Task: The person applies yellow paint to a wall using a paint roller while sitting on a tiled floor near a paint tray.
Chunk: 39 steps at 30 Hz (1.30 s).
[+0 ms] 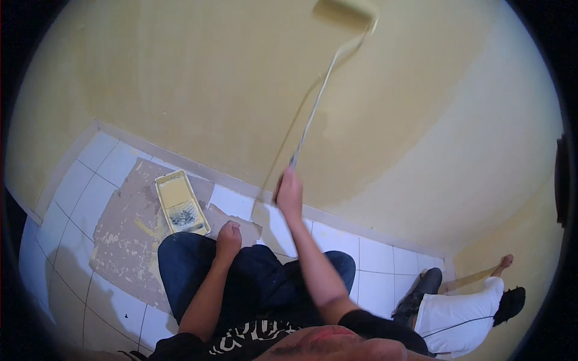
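Observation:
My right hand [289, 192] is closed around the handle of a long-framed paint roller [347, 12]. The roller's sleeve lies high on the yellow wall [253, 90], somewhat blurred, and its thin metal rod slants down to my fist. Near my left knee, my left hand [229, 232] is curled with nothing visible in it. Just ahead and to its left sits a paint tray [174, 192] with yellow paint in its upper part and dark marks on its ribbed part.
Paint-spattered cardboard [122, 234] lies under the tray on white floor tiles [375, 257]. A baseboard [180, 162] edges the wall. A paler wall area [451, 180] is at right. Another person in a white shirt [465, 316] crouches at lower right by the wall.

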Tool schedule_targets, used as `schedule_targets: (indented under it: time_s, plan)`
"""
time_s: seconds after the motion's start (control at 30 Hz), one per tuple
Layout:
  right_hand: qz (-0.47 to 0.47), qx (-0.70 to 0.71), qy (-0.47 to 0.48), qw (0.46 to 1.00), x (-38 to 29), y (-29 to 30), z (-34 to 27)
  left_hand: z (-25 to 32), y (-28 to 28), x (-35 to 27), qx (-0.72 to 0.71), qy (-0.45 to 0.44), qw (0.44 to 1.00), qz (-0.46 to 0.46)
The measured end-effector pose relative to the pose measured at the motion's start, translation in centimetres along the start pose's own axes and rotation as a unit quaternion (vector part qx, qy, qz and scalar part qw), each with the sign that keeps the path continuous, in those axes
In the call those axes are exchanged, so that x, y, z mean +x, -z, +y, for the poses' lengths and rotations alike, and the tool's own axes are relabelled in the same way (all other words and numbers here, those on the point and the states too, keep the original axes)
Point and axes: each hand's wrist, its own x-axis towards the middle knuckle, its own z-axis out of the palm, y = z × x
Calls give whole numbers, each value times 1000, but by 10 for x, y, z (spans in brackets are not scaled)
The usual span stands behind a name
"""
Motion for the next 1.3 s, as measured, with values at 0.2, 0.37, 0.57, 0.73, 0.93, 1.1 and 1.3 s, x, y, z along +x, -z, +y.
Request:
schedule_targets:
  time_s: [0.2,0.37,0.57,0.73,0.93,1.1,1.3]
  plan:
    - [-96,-21,-238,966,-227,-2,80,7,-9,2,-137,-24,989,43]
    - [-60,-19,-92,994,-79,-4,19,1,-6,2,-93,-52,993,54]
    - [-81,154,-99,980,100,30,-134,3,-1,7,-131,-8,991,41]
    - [-38,74,-86,993,43,-4,-52,15,-1,11,-213,-12,974,74]
    - [-131,-7,-295,946,-208,-22,39,14,19,11,-349,83,929,87]
    - [-56,25,-187,980,-115,-32,18,14,18,10,-366,111,922,63]
    - [-48,277,-126,951,53,1,-101,12,16,15,-390,95,914,56]
